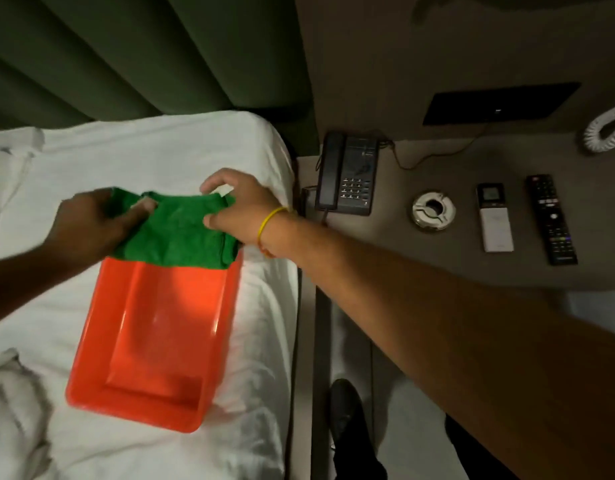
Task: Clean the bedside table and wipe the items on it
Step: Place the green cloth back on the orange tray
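Note:
A green cloth (181,233) lies over the far end of an orange tray (153,341) on the white bed. My left hand (98,223) grips the cloth's left side, and my right hand (236,209) pinches its right edge. On the grey bedside table (437,271) to the right sit a black telephone (347,174), a round white ashtray (434,211), a white remote (495,218) and a black TV remote (552,220). The tray's near part holds nothing.
The white sheet (160,150) covers the bed, with a rumpled bundle (15,403) at the lower left. A green padded headboard (143,53) stands behind. A coiled white cord (607,133) hangs at the far right. My dark shoe (347,414) is on the floor below the table.

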